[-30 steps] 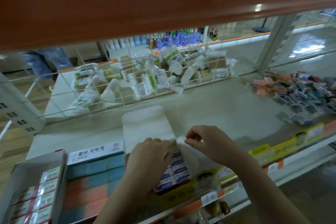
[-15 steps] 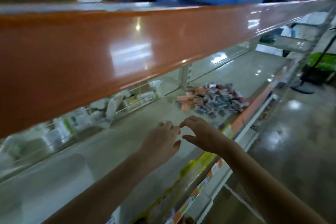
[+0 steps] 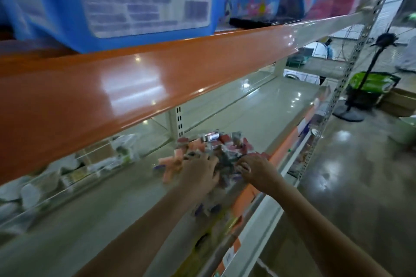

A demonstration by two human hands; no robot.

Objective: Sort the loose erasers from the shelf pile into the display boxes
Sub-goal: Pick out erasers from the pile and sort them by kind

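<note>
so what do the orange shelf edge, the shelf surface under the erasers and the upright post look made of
Orange shelf edge: probably painted metal, glossy, with sharp light reflections.
Shelf surface: smooth pale board, likely coated metal or laminate; semi-gloss, it mirrors the ceiling lights.
Upright post: bare-looking grey metal, perforated with rows of holes.
Erasers: too blurred to judge.

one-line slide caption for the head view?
Both hands, left and right, reach into the loose eraser pile on the shelf.

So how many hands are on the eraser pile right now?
2. The left hand lies on the near-left part of the eraser pile; the right hand is at its near-right edge, by the shelf front.
</note>
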